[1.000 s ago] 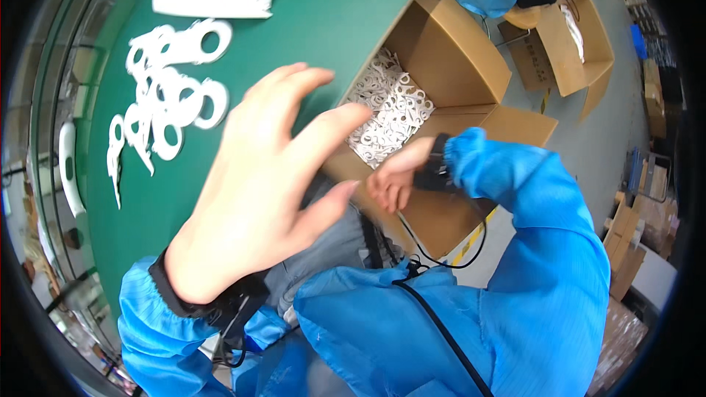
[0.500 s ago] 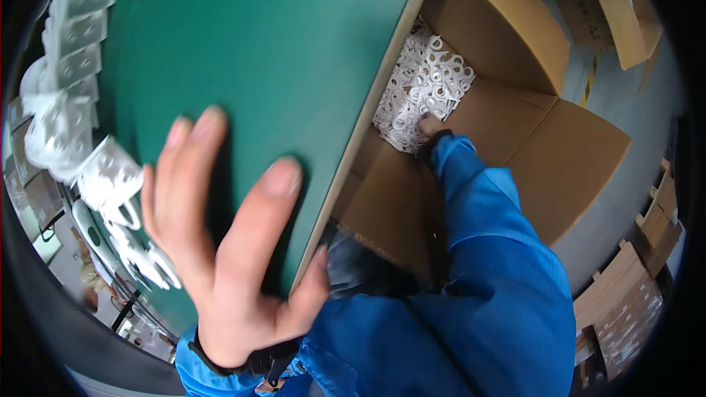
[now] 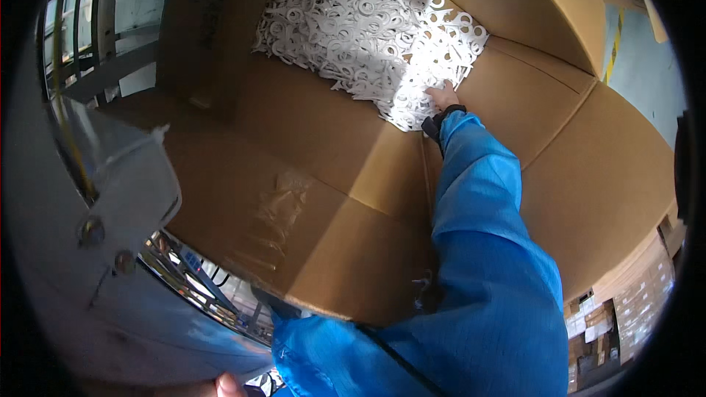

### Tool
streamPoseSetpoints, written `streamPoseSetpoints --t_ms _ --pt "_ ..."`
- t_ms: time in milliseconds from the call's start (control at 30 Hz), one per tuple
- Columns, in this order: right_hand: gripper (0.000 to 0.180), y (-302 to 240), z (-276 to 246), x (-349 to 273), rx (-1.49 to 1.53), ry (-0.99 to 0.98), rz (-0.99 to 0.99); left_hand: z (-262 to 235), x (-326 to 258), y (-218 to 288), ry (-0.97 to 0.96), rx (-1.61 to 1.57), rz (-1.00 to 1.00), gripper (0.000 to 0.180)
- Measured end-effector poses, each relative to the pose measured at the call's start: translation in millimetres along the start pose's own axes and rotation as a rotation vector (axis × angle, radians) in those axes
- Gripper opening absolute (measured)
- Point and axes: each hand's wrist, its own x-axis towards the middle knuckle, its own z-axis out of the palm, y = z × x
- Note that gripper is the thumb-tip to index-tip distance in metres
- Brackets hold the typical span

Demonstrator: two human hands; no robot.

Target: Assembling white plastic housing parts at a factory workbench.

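Note:
A big open cardboard box (image 3: 323, 176) takes up the middle of the view. Deep inside it lies a heap of small white plastic pieces (image 3: 346, 22), each with a ring-shaped end. My right hand (image 3: 443, 95) reaches down to the heap's near right edge, thumb and fingers apart, touching the pieces; its fingertips are partly hidden and nothing shows clearly in its grasp. A dark band circles that wrist, below the blue sleeve. Of my left hand (image 3: 229, 385), only a fingertip and a sliver show at the bottom edge, outside the box.
At left, close by, is a grey machine panel (image 3: 51, 272) with a clear bolted plate (image 3: 136, 169). Metal rails (image 3: 110, 37) stand behind it. Raised box flaps (image 3: 610, 169) spread to the right. Stacked cartons (image 3: 643, 294) stand at lower right; yellow tape (image 3: 612, 48) marks the floor.
My view has swung down and over the box, and the green table top has left the picture. My left hand has dropped to the bottom edge. My right hand stays at the white pieces.

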Motion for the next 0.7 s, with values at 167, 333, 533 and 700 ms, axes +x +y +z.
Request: streamPoseSetpoints --t_ms 167,333,533,700 --pt "0.097 -9.4 32.4 -6.9 0.227 -0.021 0.018 17.4 16.2 -1.9 -0.094 -0.018 -0.145 0.042" --pt "0.081 13.1 61.2 13.7 0.232 -0.213 -0.229 32.0 24.8 3.9 -0.172 -0.038 -0.3 0.042" --pt "0.056 27.3 65.5 86.5 -0.099 -0.387 -0.428 50.1 31.0 8.5 -0.137 -0.116 -0.466 0.044" --pt "0.078 -103.5 109.1 -99.0 -0.528 -0.023 -0.323 40.3 32.2 9.9 -0.261 -0.16 -0.581 0.047"
